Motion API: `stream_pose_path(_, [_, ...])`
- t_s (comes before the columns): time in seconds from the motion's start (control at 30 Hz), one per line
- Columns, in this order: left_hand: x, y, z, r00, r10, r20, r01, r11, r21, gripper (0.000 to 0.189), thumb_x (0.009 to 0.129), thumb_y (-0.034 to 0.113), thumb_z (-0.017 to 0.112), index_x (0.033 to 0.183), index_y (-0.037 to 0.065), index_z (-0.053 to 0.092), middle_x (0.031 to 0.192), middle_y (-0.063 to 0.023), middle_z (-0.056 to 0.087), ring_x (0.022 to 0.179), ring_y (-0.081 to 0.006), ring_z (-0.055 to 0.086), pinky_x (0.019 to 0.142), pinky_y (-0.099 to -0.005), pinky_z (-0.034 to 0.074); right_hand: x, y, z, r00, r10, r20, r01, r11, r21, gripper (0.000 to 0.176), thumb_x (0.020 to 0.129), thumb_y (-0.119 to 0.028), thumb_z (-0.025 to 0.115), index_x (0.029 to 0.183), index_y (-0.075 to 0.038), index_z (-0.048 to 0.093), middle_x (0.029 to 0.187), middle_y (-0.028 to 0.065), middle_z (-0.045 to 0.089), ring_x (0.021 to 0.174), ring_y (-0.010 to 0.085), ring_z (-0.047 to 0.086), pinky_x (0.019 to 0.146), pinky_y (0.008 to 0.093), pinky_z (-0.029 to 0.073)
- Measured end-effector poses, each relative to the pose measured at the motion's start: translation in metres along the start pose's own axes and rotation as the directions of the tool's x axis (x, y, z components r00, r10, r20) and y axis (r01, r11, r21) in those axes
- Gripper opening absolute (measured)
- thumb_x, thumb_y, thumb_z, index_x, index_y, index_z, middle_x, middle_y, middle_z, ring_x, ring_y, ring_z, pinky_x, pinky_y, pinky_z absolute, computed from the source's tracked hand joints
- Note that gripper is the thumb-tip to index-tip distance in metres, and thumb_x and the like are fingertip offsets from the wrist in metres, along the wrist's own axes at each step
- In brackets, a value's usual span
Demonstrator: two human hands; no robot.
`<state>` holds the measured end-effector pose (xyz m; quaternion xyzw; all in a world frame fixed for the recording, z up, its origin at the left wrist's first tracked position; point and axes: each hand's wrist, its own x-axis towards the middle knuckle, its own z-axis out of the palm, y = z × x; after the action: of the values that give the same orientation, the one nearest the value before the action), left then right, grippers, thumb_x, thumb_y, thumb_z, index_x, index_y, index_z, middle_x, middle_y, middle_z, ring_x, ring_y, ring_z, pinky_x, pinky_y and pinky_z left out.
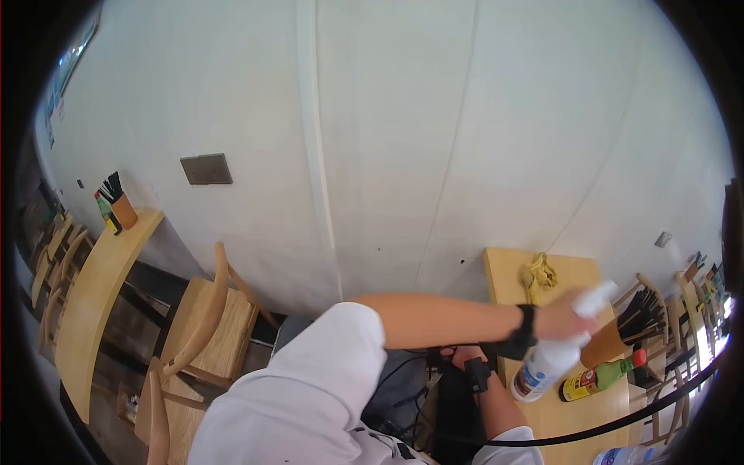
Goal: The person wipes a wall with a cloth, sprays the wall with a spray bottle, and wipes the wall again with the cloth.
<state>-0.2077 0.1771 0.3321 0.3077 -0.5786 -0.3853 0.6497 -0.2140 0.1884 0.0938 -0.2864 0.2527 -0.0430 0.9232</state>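
My left hand (pixel 564 314), blurred by motion, reaches across to the right and is closed round the neck of a white spray bottle (pixel 552 360). The bottle tilts over the light wooden table (pixel 508 267), its white nozzle pointing up and right. Lower down, near my lap, is my right hand (pixel 465 355); its fingers are mostly hidden, and I cannot see whether it holds anything. Beyond my left hand, a crumpled yellow cloth (pixel 540 273) lies on the table. Close to the spray bottle, a green-and-dark sauce bottle (pixel 601 377) with a red cap appears tilted.
Black chopsticks stand in a brown holder (pixel 603 346) on the table. A plastic bottle (pixel 622 456) shows at the bottom right. A black cable (pixel 589 430) crosses the lower right. At left are wooden chairs (pixel 205 306) and another table (pixel 97 291). A white wall (pixel 387 155) rises ahead.
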Motion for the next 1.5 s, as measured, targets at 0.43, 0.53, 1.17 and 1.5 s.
stream_pose_path(0.43, [-0.190, 0.202, -0.160, 0.687, 0.425, -0.589, 0.050, 0.782, 0.622, 0.014, 0.082, 0.003, 0.062, 0.095, 0.003, 0.063, 0.088, -0.0014, 0.063, 0.084, -0.0093, 0.058, 0.077, -0.0264, 0.047, -0.001, -0.007, 0.041, 0.989, 0.126, -0.073, -0.141, 0.954, -0.265, 0.045, 0.099, -0.056, 0.048, 0.078, -0.017, 0.040, 0.059, -0.0045, 0.029, 0.047, 0.0082, 0.026, 0.043, 0.0248, 0.022])
stream_pose_path(0.53, [-0.236, 0.216, -0.166, 0.603, 0.496, -0.624, 0.170, 0.685, 0.709, 0.014, 0.080, 0.003, 0.061, 0.094, 0.003, 0.062, 0.085, -0.0010, 0.061, 0.079, -0.0093, 0.056, 0.073, -0.0266, 0.047, -0.006, -0.008, 0.045, 0.988, 0.127, -0.086, -0.146, 0.951, -0.273, 0.045, 0.099, -0.056, 0.048, 0.078, -0.017, 0.041, 0.059, -0.0050, 0.029, 0.047, 0.0082, 0.026, 0.043, 0.0246, 0.022])
stream_pose_path(1.17, [-0.214, 0.309, -0.168, 0.569, 0.489, -0.662, 0.133, 0.739, 0.660, 0.010, 0.080, 0.005, 0.059, 0.090, 0.002, 0.062, 0.086, -0.0052, 0.064, 0.083, -0.0149, 0.061, 0.078, -0.0312, 0.049, -0.011, -0.015, 0.047, 0.994, 0.080, -0.076, -0.094, 0.974, -0.207, 0.047, 0.098, -0.059, 0.048, 0.077, -0.017, 0.041, 0.059, -0.0054, 0.029, 0.047, 0.0087, 0.027, 0.042, 0.0245, 0.022])
stream_pose_path(1.5, [-0.203, 0.293, -0.158, 0.543, 0.526, -0.655, 0.156, 0.703, 0.694, 0.008, 0.081, 0.004, 0.059, 0.088, 0.002, 0.061, 0.084, -0.0046, 0.063, 0.081, -0.0146, 0.061, 0.075, -0.0309, 0.050, -0.014, -0.021, 0.051, 0.995, 0.077, -0.062, -0.088, 0.974, -0.208, 0.046, 0.099, -0.057, 0.048, 0.078, -0.017, 0.041, 0.059, -0.0049, 0.030, 0.047, 0.0084, 0.026, 0.042, 0.0249, 0.022])
